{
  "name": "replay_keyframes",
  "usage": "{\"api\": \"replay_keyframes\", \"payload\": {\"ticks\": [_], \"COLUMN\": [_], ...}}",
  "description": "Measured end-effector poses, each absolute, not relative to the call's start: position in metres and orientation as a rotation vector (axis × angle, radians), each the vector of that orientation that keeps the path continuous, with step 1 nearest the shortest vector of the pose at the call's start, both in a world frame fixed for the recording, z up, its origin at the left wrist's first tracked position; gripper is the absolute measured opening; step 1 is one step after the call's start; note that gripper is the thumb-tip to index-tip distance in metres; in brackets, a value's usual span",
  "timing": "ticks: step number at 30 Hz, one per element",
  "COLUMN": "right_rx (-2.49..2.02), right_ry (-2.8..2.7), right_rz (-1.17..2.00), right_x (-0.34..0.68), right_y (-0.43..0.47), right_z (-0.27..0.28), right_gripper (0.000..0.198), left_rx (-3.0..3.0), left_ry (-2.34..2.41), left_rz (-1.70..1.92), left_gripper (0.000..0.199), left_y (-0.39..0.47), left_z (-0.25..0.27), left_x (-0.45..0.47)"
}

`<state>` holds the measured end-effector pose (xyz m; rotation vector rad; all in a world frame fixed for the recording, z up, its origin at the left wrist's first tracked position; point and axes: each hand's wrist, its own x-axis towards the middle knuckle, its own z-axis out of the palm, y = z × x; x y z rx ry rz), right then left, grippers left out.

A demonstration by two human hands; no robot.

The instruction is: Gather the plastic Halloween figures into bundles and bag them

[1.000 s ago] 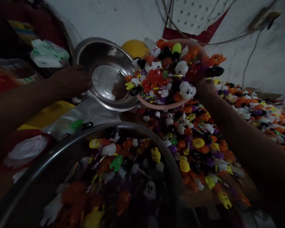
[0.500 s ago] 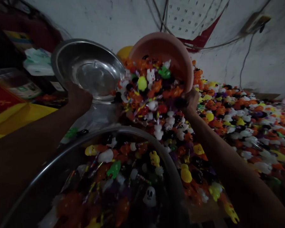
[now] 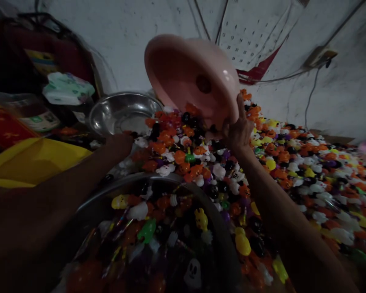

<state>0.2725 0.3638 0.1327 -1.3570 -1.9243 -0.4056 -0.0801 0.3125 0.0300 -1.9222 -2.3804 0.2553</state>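
Note:
My right hand grips the rim of a pink plastic basin at its lower right. The basin is tipped steeply on its side, and a few orange and dark pieces show inside its lower lip. Below it lies a heap of small plastic Halloween figures, orange, white, black and green. My left hand is at the near edge of a shallow steel basin; its fingers are dark and blurred. Closest to me stands a large metal tub holding figures with striped sticks.
A wide pile of the same figures spreads to the right against the wall. At left are a yellow bag, a tissue pack and a plastic jar. A calendar and cables hang on the wall.
The pink basin has tilted further and moved up and left, its figures spilling out onto the heap. The steel basin has dropped lower, and my left hand has shifted right.

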Motion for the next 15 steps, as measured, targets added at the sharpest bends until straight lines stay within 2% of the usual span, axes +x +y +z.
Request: {"api": "replay_keyframes", "payload": {"ticks": [7, 15], "right_rx": [-1.45, -1.516], "right_ry": [-1.829, -1.468], "right_rz": [-0.495, -0.52], "right_x": [0.274, 0.316], "right_y": [0.361, 0.361], "right_z": [0.18, 0.172], "right_gripper": [0.064, 0.067], "left_rx": [-1.921, -1.787], "left_ry": [-2.241, -1.916], "left_rz": [0.346, 0.408], "left_gripper": [0.029, 0.029], "left_y": [0.31, 0.309], "left_z": [0.052, 0.104], "left_x": [-0.075, -0.082]}}
